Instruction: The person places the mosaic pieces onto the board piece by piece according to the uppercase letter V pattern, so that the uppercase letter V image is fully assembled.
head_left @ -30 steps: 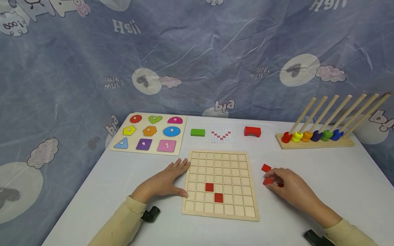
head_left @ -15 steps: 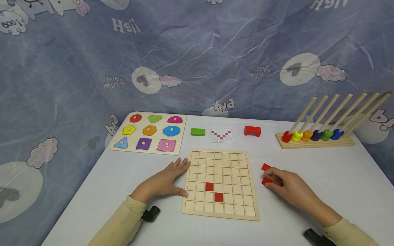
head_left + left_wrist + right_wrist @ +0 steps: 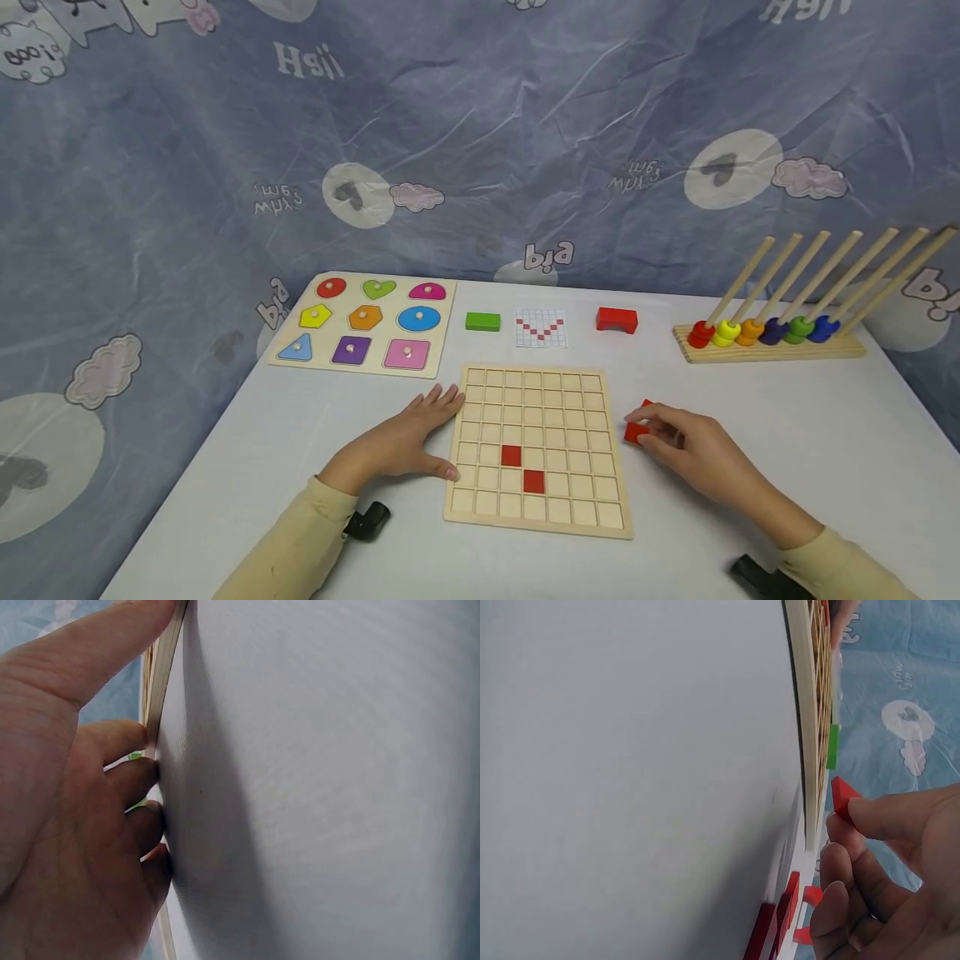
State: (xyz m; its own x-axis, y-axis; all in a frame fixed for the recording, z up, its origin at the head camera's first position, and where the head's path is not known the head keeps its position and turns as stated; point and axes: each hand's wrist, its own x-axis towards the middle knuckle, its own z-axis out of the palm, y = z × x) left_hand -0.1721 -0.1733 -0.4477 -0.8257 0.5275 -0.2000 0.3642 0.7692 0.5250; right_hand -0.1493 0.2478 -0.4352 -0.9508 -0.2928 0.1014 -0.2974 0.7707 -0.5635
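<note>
My right hand [image 3: 693, 450] pinches a red square tile [image 3: 844, 799] between thumb and fingers, just right of the wooden grid board [image 3: 570, 454]. Clear of the table, this tile shows edge-on in the right wrist view. Other red tiles [image 3: 789, 901] lie on the table below that hand; in the head view the hand mostly hides them. Two red squares sit in the board's grid, an upper one [image 3: 511, 456] and a lower one [image 3: 534, 482], diagonal to each other. With fingers spread, my left hand [image 3: 401, 437] touches the board's left edge.
A pattern card [image 3: 541, 328] lies behind the board, between a green block [image 3: 482, 322] and a red bridge-shaped block [image 3: 617, 320]. A knobbed shape puzzle [image 3: 360, 325] is at the back left. A peg stand with coloured beads [image 3: 768, 346] stands at the back right.
My right hand has shifted slightly left toward the board, and the pinched red tile has come away from the other tiles. The left hand stays at the board's edge.
</note>
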